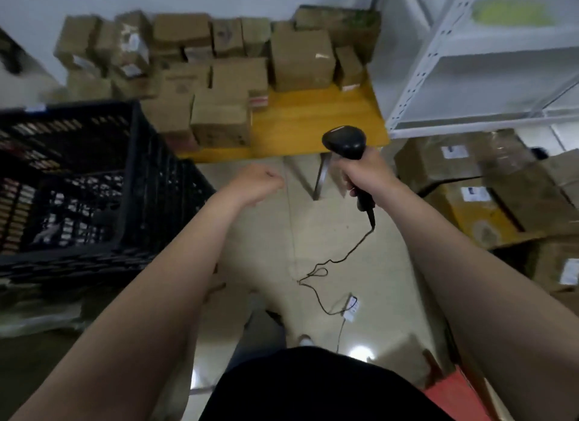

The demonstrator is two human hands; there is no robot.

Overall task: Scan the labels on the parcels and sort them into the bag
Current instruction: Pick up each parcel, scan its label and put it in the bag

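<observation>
Head view of a parcel-sorting station. The right hand (365,173) is raised in front of the body, its grip closed around the handle of a black barcode scanner (344,141); the scanner head is directed forward, toward the near edge of the yellow tabletop (313,119). A thin black cable (344,257) is seen hanging from the base of the handle and trailing in loops to the tiled floor (266,248). The left hand (257,182) is held at a similar height, just beside the right and apart from it; its grip is closed into a fist with the fingers curled under, and nothing is held in it. The parcels (300,60), brown cardboard boxes of several sizes, are stacked against the wall across the left and rear of the tabletop, untouched by either hand. A black slatted crate (134,170) is placed to the left, and a white metal shelf (470,76) to the right, with larger labelled cartons (438,160) piled on the floor beneath it.
</observation>
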